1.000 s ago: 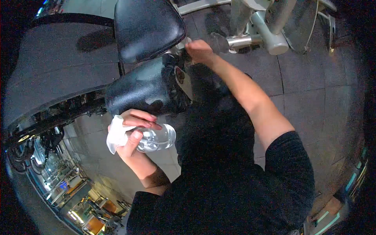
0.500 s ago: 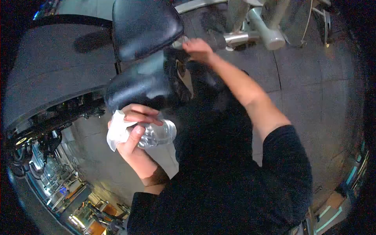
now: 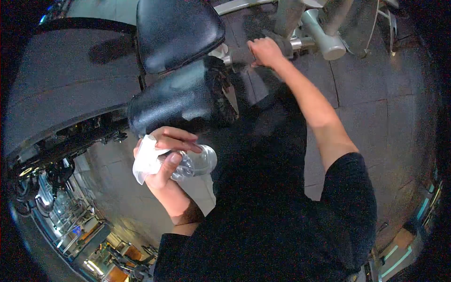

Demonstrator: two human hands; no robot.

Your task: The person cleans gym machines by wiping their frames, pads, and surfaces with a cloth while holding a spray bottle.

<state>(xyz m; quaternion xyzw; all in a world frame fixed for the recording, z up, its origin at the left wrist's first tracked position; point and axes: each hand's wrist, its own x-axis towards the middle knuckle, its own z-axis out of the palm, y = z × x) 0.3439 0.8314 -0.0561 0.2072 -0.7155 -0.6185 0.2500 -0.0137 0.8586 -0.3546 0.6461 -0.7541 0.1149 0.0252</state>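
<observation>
My left hand (image 3: 171, 148) is wrapped round a clear spray bottle (image 3: 199, 162) with a white spray head (image 3: 146, 160). The bottle lies tilted on its side, its base pointing right, below the black padded seat (image 3: 174, 101). My right hand (image 3: 265, 52) is curled over a dark roller pad (image 3: 243, 58) on the metal frame. Its fingertips are partly hidden, and I cannot make out whether anything is held under them. Left of that hand stands a black backrest pad (image 3: 178, 35).
Grey metal tubes (image 3: 322, 35) of the machine rise at the top right. Dark floor tiles (image 3: 361, 122) spread to the right. A dark mat (image 3: 70, 70) lies on the left, and gym equipment (image 3: 56, 188) lines the lower left.
My right hand has moved right, from beside the backrest's lower corner out along the roller pad. My left hand with the spray bottle has barely shifted.
</observation>
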